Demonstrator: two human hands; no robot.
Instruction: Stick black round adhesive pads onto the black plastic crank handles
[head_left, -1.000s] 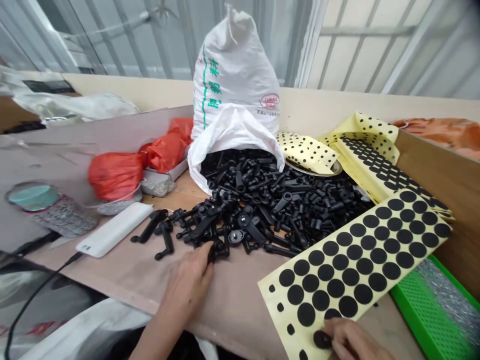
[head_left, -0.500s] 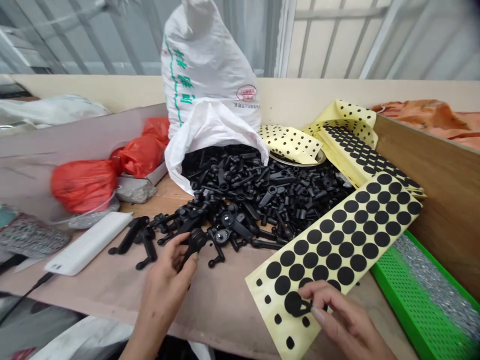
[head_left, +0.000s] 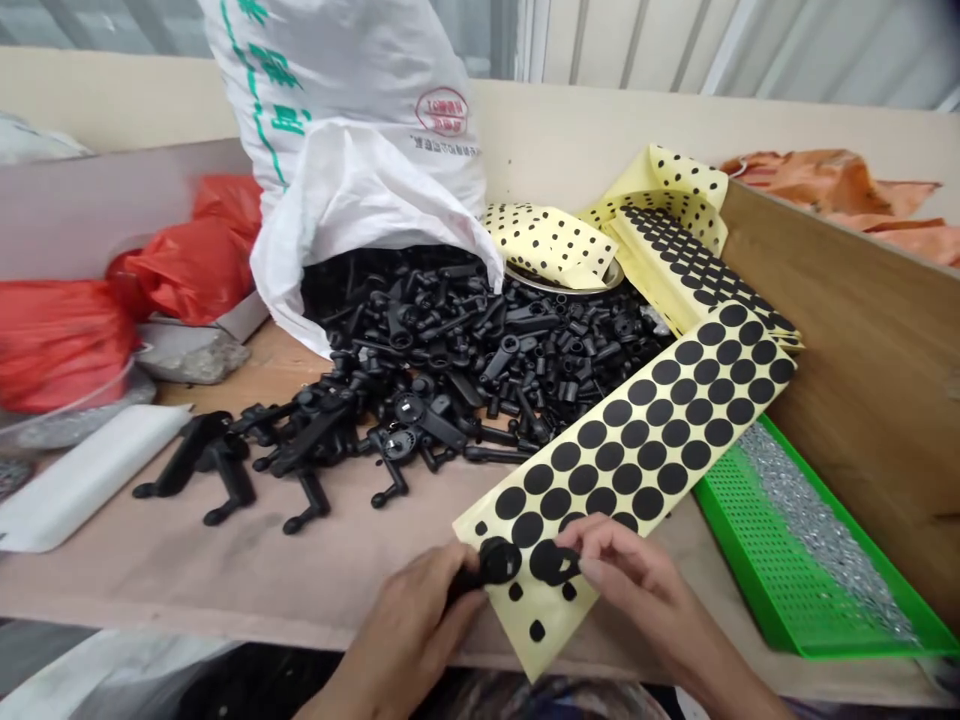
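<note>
I have my left hand closed on a black plastic handle, its round head over the lower end of the sticker sheet, my right hand pinching a black sticker just beside it, with bare board open to the left and a green tray near on the right.

Woven sack standing at far edge of workbench. Open sack slumping before it, plastic handles spilling out toward near side. Adhesive dot sheet lying just right of heap. Perforated tray sitting right of sheet, beside wooden panel. Plastic bags resting left of open sack. Metal dish sitting behind heap, dotted backing paper lying on it.
</note>
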